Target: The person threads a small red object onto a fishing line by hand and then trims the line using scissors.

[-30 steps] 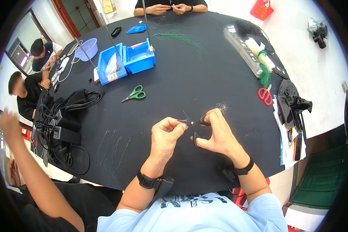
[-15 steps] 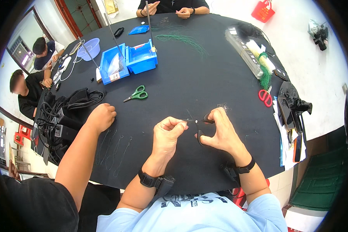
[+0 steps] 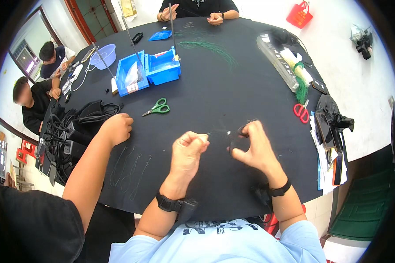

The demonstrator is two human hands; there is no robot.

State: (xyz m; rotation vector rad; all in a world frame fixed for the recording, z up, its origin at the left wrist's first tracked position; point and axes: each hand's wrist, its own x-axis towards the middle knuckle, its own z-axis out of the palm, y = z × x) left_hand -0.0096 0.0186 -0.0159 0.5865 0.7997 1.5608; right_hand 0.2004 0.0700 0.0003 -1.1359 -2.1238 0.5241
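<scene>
In front of me my right hand (image 3: 255, 142) has its thumb and fingers in the handles of small black scissors (image 3: 228, 132). The handles are spread apart, and the dark blades are blurred against the cloth. To their left, my left hand (image 3: 188, 151) is closed in a pinch. Whatever sits between its fingertips is too small to make out, and a gap separates them from the scissors' pivot. Several thin looped strands (image 3: 126, 171) lie on the black tablecloth (image 3: 206, 96) left of my left hand. Green-handled scissors (image 3: 158, 107) rest farther off.
A neighbour's hand (image 3: 117, 128) rests at the left, beside black cables (image 3: 70, 131). Blue bins (image 3: 162, 70) with upright rods and green threads (image 3: 210, 50) lie farther back. Red-handled scissors (image 3: 301, 113) and papers (image 3: 322, 162) line the right edge. Another person's hands (image 3: 215, 18) are across the table.
My right hand and the black scissors have shifted slightly right, away from my left fingertips. My left hand has drawn a little left, so a gap has opened between them.
</scene>
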